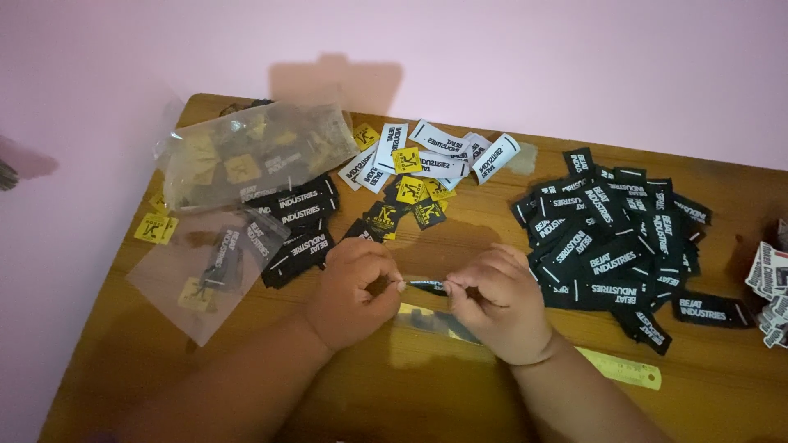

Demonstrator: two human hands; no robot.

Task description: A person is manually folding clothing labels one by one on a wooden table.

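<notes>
My left hand and my right hand meet at the middle of a wooden table. Between their fingertips they pinch one small black woven label, held just above the table. Under my hands lies a yellow-green ruler, partly covered by my right wrist. A big heap of black labels with white print lies right of my right hand.
White labels and small yellow and black square tags lie at the back. Two clear plastic bags holding labels sit at the left. More black labels lie beside them. White labels sit at the right edge.
</notes>
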